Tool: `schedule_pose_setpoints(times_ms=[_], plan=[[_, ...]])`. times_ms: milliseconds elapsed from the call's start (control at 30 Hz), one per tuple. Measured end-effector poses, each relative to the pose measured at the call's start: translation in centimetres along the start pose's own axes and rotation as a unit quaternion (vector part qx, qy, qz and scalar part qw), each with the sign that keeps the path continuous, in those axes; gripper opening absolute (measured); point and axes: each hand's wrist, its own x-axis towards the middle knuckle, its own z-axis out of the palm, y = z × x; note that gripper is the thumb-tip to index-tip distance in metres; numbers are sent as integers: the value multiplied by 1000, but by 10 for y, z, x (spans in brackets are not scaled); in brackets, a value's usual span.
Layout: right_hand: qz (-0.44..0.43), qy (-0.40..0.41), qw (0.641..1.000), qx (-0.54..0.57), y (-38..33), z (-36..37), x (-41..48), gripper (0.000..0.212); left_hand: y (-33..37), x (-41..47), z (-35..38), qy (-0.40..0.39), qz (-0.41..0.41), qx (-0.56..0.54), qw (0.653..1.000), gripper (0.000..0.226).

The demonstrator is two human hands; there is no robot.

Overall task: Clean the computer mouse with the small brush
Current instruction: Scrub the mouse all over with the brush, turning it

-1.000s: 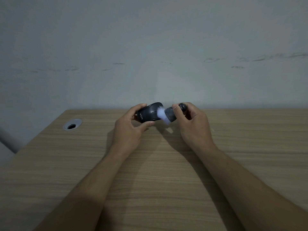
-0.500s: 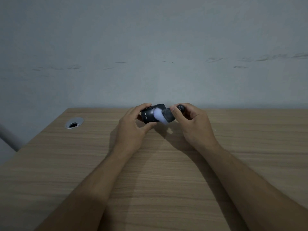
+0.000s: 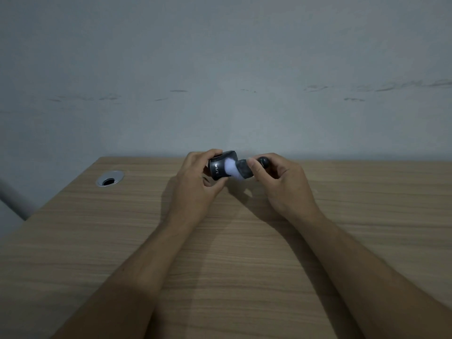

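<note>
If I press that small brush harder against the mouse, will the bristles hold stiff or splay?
Likely splay: the pale bristles of the small brush already look fanned out against the computer mouse. The brush seems light, since the right hand holds it with fingertips. The glossy mouse could slip in the left hand.

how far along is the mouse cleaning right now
Done: both items are picked up; the left hand holds the mouse above the wooden desk, and the right hand holds the small brush. In hand: the pale bristles press against the mouse's body. Left: how clean it is cannot be judged from here, so other faces probably need brushing before both are set down.
</note>
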Motion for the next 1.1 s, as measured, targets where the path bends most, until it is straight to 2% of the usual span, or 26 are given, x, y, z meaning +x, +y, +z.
schedule_pose_setpoints(times_ms=[133,267,367,600,733,867,1000,1100], plan=[[-21,46,998,-31,-4,3,-2,9,3,1,0,-3,28,5,1000,60],[-121,8,991,-48,-19,11,-10,14,2,3,0,-20,23,50,998,66],[-160,-20,981,-109,-16,15,-12,14,1,4,-2,-20,26,49,998,68],[-173,70,971,-146,-13,14,-9,17,4,3,-4,-25,31,48,998,66],[-212,-1,971,-115,-21,19,-14,19,3,3,-3,-27,27,44,998,61],[-174,-4,975,-139,-17,22,-15,21,-3,5,-2,-20,24,27,999,66],[-87,60,982,-157,-9,14,-10,30,-6,6,-1,-18,33,17,999,67],[-43,104,982,-150,-7,9,-7,26,-7,6,-3,-22,32,11,999,67]])
